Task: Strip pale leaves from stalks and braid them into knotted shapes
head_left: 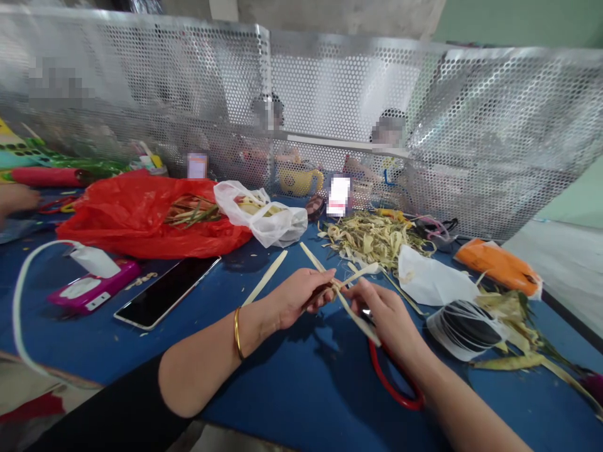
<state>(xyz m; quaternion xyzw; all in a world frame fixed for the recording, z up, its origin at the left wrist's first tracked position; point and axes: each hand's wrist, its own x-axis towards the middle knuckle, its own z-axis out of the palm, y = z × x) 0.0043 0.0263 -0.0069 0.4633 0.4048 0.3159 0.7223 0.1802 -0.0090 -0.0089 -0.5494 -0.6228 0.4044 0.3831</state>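
Note:
Pale dried leaf strips [354, 312] cross one another between my two hands, above the blue table. My left hand [308, 292], with a gold bangle on its wrist, is closed on the strips where they cross. The fingertips of my right hand [377, 307] pinch the strips from the other side. Under my right hand and wrist is a pair of scissors with red handles [400, 398]; whether that hand also holds them I cannot tell. One loose leaf strip [266, 278] lies beyond my left wrist.
A phone [167, 292], a purple power strip [94, 289] with a white cable, and a red bag [136, 213] are on the left. Dried leaf scraps [377, 238] and a spool of white thread [464, 329] lie right. A perforated metal screen [339, 88] stands behind.

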